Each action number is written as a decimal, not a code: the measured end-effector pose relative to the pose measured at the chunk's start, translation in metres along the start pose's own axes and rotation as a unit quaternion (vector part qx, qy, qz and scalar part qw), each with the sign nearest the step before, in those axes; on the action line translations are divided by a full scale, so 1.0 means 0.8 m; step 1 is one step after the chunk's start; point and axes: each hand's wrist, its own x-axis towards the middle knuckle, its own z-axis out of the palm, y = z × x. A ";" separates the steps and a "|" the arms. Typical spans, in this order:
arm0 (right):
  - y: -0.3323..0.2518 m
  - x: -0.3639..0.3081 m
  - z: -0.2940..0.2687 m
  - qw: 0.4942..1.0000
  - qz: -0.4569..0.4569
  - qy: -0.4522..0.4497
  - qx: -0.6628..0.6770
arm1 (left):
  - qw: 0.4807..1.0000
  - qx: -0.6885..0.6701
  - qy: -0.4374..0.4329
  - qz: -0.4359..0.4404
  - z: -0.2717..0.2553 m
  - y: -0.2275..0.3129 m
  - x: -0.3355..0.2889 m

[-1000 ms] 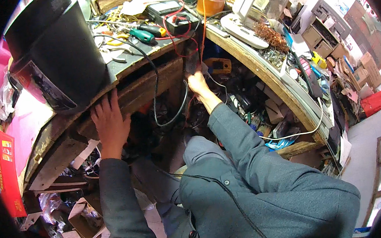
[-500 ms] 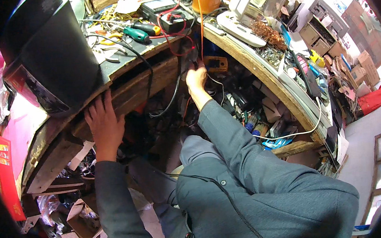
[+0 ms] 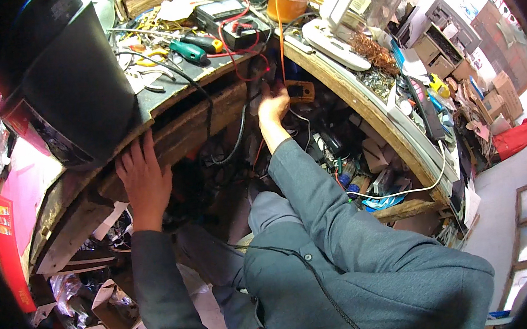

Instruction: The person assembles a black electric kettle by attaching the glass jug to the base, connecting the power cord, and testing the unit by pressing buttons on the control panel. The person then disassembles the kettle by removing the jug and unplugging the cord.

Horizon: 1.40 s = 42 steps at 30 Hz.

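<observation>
Since a second ago, right hand is raised toward the bench corner, fingers bunched at red wires, grip unclear; left hand is pressed flat, open, against the wooden bench edge.

The left hand lies flat on the wooden bench edge. Just above it a big black box fills the bench top, so there is no way up there. Under this hand the dark gap below the bench is open.

The right hand is up at the bench corner, squeezed in among red wires and a black cable. To its right a yellow meter sits close. Below it, small parts crowd the shelf. Screwdrivers lie above and to its left.
</observation>
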 end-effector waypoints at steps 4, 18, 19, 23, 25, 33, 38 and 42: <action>0.004 0.001 0.002 1.000 0.000 0.005 0.010 | 1.000 0.003 0.001 -0.001 0.002 -0.001 -0.001; -0.010 0.017 -0.001 0.999 -0.029 -0.021 0.039 | 1.000 -0.005 -0.003 -0.005 0.003 0.004 0.002; -0.011 0.017 0.001 0.998 -0.029 -0.016 0.047 | 1.000 -0.006 -0.008 -0.008 0.004 0.007 0.003; -0.028 0.007 0.003 0.998 0.028 -0.027 0.047 | 0.999 -0.005 -0.026 -0.019 0.004 0.011 0.006; -0.026 0.008 0.003 0.998 0.029 -0.022 0.043 | 1.000 0.000 -0.026 -0.017 0.004 0.011 0.006; -0.021 0.018 0.019 0.986 0.063 -0.027 0.155 | 0.999 0.026 -0.013 -0.014 0.005 0.008 0.008; 0.005 0.023 0.012 0.973 0.020 -0.106 0.205 | 0.961 -0.009 -0.255 -0.106 -0.030 0.030 0.028; 0.044 0.054 0.015 0.980 0.041 -0.061 0.183 | 0.999 -0.033 -0.021 0.020 -0.014 0.015 0.005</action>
